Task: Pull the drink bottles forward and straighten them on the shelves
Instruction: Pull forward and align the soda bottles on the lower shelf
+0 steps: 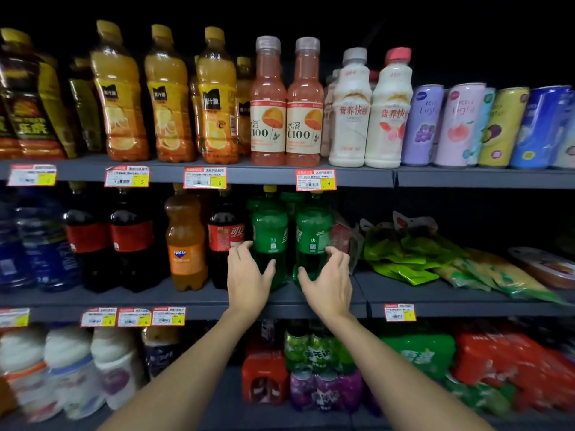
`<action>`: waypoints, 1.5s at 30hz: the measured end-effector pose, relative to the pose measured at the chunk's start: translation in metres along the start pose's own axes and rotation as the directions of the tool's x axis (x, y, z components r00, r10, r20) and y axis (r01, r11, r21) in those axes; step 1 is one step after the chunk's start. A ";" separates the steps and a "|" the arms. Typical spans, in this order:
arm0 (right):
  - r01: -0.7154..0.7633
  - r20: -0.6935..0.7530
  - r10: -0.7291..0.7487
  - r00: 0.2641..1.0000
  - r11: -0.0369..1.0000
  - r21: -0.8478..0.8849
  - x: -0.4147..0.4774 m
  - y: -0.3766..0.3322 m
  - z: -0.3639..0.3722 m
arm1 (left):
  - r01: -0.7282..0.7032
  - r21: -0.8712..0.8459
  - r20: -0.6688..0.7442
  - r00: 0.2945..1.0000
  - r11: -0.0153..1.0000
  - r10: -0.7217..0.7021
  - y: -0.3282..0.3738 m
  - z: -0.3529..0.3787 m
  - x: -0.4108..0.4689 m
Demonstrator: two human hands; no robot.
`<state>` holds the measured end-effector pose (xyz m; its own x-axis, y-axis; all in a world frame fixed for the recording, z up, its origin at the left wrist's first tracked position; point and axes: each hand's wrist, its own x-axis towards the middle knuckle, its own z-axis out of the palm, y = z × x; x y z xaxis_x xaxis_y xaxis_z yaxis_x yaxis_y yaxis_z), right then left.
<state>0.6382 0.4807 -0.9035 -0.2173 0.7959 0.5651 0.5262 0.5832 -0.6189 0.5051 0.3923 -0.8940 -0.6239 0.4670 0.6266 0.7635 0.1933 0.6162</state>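
You face a grey shelving unit in a dark room; above its top row there is only black. Take the middle shelf as your mark.

The shelf above it carries upright rows: orange juice bottles, two pink bottles, white milk drinks and slim cans. The shelf below it holds white jugs toward its left and shrink-wrapped packs under the mark's centre and right.

On the middle shelf itself, water bottles stand at the left end, then cola bottles, a Fanta bottle and one more cola. Snack bags lie flat across its right half.

At its centre stand the two you are working on: the left green bottle and the right green bottle, upright, side by side, set back from the front edge, with more green bottles behind them.

Your left hand cups the left green bottle low on its body, thumb across the front and fingers curled round its left side, next to the cola. Your right hand mirrors it on the right green bottle, thumb in front, fingers curled round the right side. How firmly either hand presses cannot be told.

Price tags hang along the middle shelf's front edge.
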 end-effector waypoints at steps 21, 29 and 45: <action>-0.232 0.186 0.227 0.956 0.973 0.008 0.038 0.018 0.025 | 0.268 0.030 0.064 0.961 0.963 -0.269 0.006 0.047 0.010; -0.338 0.586 0.172 0.792 0.923 0.185 0.065 0.057 -0.014 | 0.203 -0.082 0.266 0.948 0.976 -0.174 -0.020 0.029 0.013; -0.297 0.507 0.131 0.852 0.919 0.261 0.037 0.063 -0.012 | 0.278 -0.338 0.445 0.889 0.899 -0.108 -0.030 0.027 0.003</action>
<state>0.6728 0.5449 -0.9150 -0.5330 0.8371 0.1235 0.3337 0.3421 -0.8784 0.4847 0.4112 -0.9231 -0.5630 0.7782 0.2782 0.4568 0.0124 0.8895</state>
